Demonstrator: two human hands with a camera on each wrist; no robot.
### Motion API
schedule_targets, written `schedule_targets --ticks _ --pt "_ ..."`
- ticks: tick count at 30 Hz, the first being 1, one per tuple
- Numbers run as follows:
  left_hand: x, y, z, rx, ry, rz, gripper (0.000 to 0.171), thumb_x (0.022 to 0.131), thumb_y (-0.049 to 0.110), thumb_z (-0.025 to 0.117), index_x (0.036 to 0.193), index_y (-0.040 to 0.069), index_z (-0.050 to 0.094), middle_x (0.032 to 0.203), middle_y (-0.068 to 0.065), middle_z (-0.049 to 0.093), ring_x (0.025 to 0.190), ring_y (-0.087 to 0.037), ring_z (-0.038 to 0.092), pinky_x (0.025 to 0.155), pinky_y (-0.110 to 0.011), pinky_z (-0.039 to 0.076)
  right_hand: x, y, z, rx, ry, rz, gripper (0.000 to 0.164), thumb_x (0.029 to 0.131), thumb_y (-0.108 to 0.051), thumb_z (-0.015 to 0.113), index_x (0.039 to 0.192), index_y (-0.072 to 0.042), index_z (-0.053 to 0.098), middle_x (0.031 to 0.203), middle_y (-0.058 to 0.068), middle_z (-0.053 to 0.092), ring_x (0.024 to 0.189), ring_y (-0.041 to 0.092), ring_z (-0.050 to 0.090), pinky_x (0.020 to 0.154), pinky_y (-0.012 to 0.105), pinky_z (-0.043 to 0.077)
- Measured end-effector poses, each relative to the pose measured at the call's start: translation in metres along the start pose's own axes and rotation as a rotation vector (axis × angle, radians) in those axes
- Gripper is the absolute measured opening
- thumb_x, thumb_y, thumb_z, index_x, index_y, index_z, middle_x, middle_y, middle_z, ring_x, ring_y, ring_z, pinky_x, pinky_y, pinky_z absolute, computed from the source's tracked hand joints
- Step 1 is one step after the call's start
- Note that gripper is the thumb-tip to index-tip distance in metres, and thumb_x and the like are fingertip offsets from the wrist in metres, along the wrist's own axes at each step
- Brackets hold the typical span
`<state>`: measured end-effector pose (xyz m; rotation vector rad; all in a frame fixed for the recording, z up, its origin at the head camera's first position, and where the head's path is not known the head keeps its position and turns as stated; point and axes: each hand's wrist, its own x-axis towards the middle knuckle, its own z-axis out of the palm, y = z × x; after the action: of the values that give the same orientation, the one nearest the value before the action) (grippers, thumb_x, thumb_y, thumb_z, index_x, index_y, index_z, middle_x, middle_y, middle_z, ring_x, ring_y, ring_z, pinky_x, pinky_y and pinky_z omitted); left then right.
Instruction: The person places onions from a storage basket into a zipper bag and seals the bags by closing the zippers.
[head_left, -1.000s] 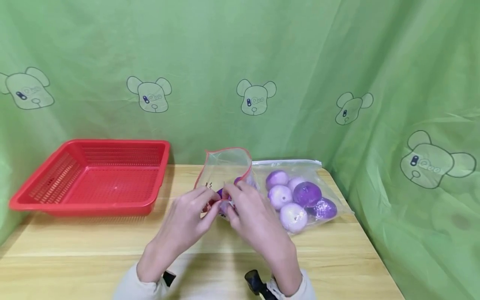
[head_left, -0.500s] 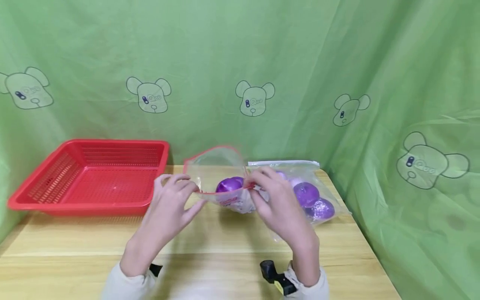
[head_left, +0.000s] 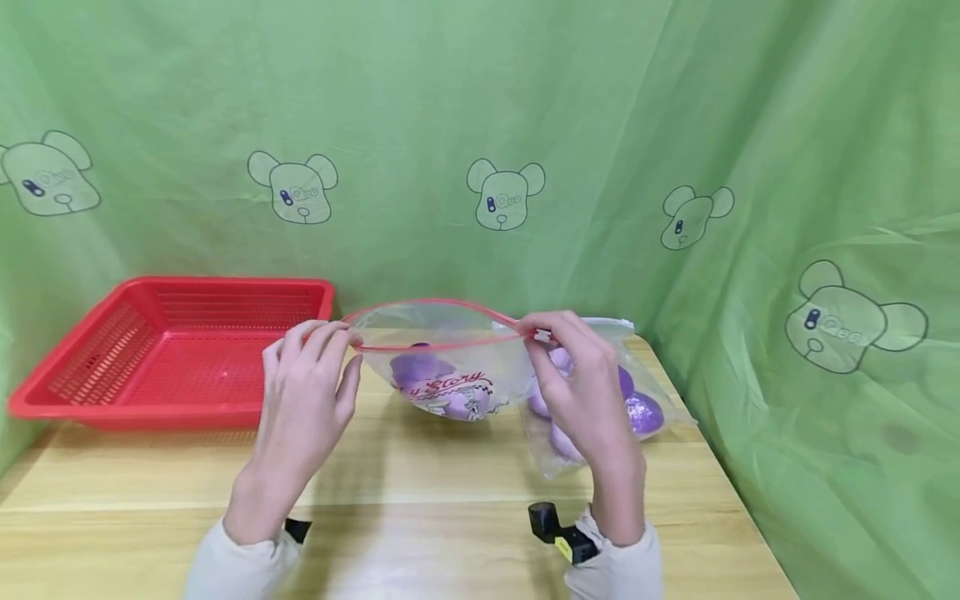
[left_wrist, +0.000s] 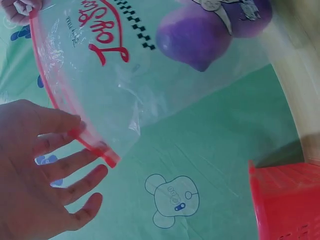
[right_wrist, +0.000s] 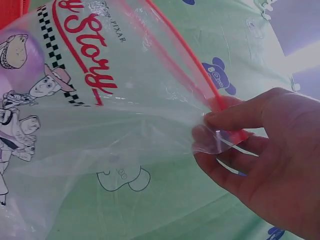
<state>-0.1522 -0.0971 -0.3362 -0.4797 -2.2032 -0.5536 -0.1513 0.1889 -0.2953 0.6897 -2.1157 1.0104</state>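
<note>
A clear zip bag (head_left: 495, 354) with a red edge and red "Toy Story" lettering is held up between both hands, its mouth slightly parted. My left hand (head_left: 303, 400) pinches the left end of the red edge between thumb and forefinger, the other fingers spread in the left wrist view. At the opposite corner, my right hand (head_left: 588, 387) pinches the red strip beside a small white slider (head_left: 543, 335). Purple, onion-like round things with a pointed tip, such as this purple onion (left_wrist: 192, 37), lie in the bottom of the bag, partly covered by its print.
A second clear zip bag (head_left: 543, 454) with several purple and pale onions (head_left: 645, 412) lies on the table (head_left: 420, 533), partly behind the right hand. To the left stands a red perforated basket (head_left: 172, 412). A green curtain (head_left: 405, 100) surrounds the table.
My hands have moved apart from close together, the left leftward and the right rightward. The bag's red mouth is stretched wider between them, and the bag now faces forward with its lettering visible.
</note>
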Motion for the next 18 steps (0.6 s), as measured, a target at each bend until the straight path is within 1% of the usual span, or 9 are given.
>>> schedule_targets --ticks 2,4,5,6,9,11,12,14,18 --pt "-0.001 0.002 -0.001 -0.006 -0.015 0.004 0.023 0.085 0.003 0.072 0.107 0.006 0.067 0.117 -0.014 0.065 0.116 -0.037 0.052 0.087 -0.055 0.037 -0.001 -0.003 0.001 0.008 -0.054 0.034 0.035 0.086 0.010 0.070 0.117 -0.007 0.068 0.103 0.004 0.072 0.088 0.014 0.066 0.080 0.023 0.054" --pt "-0.001 0.008 -0.003 -0.032 -0.025 0.035 0.026 0.085 0.002 0.071 0.110 0.005 0.067 0.121 -0.015 0.063 0.117 -0.038 0.051 0.089 -0.055 0.038 -0.002 -0.008 0.004 0.024 -0.112 0.051 0.041 0.086 0.008 0.071 0.123 -0.007 0.065 0.103 0.005 0.072 0.087 0.013 0.066 0.076 0.025 0.056" --pt "-0.001 0.012 -0.005 -0.058 -0.022 0.061 0.029 0.084 0.002 0.072 0.112 0.005 0.067 0.122 -0.016 0.063 0.117 -0.038 0.052 0.090 -0.055 0.038 -0.002 -0.011 0.006 0.030 -0.142 0.052 0.042 0.086 0.006 0.071 0.124 -0.007 0.064 0.102 0.005 0.072 0.086 0.012 0.066 0.075 0.026 0.057" --pt "-0.001 0.017 -0.006 -0.093 -0.022 0.088 0.030 0.084 0.002 0.071 0.113 0.005 0.067 0.124 -0.015 0.063 0.118 -0.037 0.053 0.091 -0.055 0.039 -0.002 -0.014 0.009 0.033 -0.169 0.045 0.042 0.086 0.005 0.072 0.125 -0.007 0.064 0.101 0.005 0.073 0.086 0.012 0.067 0.077 0.028 0.057" --pt "0.001 0.036 -0.010 -0.206 -0.007 0.192 0.028 0.086 0.005 0.069 0.113 0.004 0.068 0.122 -0.014 0.065 0.117 -0.034 0.056 0.094 -0.053 0.040 -0.002 -0.025 0.018 0.057 -0.237 -0.011 0.040 0.086 0.004 0.071 0.124 -0.006 0.064 0.101 0.005 0.073 0.088 0.012 0.068 0.080 0.029 0.057" --pt "0.000 0.048 -0.011 -0.254 0.003 0.258 0.027 0.087 0.008 0.069 0.114 0.004 0.069 0.121 -0.013 0.066 0.116 -0.033 0.057 0.094 -0.052 0.041 -0.001 -0.032 0.024 0.071 -0.279 -0.046 0.040 0.087 0.004 0.070 0.126 -0.005 0.064 0.102 0.004 0.073 0.091 0.011 0.068 0.085 0.028 0.056" --pt "0.000 0.052 -0.011 -0.260 0.000 0.279 0.027 0.088 0.010 0.069 0.114 0.003 0.069 0.120 -0.013 0.066 0.115 -0.032 0.057 0.095 -0.050 0.041 -0.001 -0.036 0.026 0.077 -0.297 -0.058 0.042 0.087 0.004 0.070 0.127 -0.005 0.062 0.102 0.004 0.073 0.092 0.011 0.068 0.086 0.027 0.055" --pt "-0.001 0.059 -0.011 -0.251 0.006 0.312 0.025 0.087 0.010 0.069 0.112 0.004 0.070 0.116 -0.011 0.067 0.113 -0.031 0.058 0.093 -0.049 0.041 -0.002 -0.043 0.030 0.083 -0.327 -0.063 0.049 0.087 0.004 0.070 0.134 -0.006 0.057 0.101 0.003 0.073 0.093 0.010 0.068 0.085 0.025 0.055" --pt "-0.002 0.063 -0.011 -0.219 0.021 0.313 0.023 0.086 0.007 0.071 0.109 0.006 0.070 0.105 -0.007 0.069 0.105 -0.029 0.058 0.092 -0.048 0.041 -0.004 -0.050 0.035 0.072 -0.353 -0.032 0.071 0.087 0.001 0.073 0.149 -0.011 0.040 0.100 0.000 0.074 0.091 0.009 0.068 0.081 0.025 0.055"
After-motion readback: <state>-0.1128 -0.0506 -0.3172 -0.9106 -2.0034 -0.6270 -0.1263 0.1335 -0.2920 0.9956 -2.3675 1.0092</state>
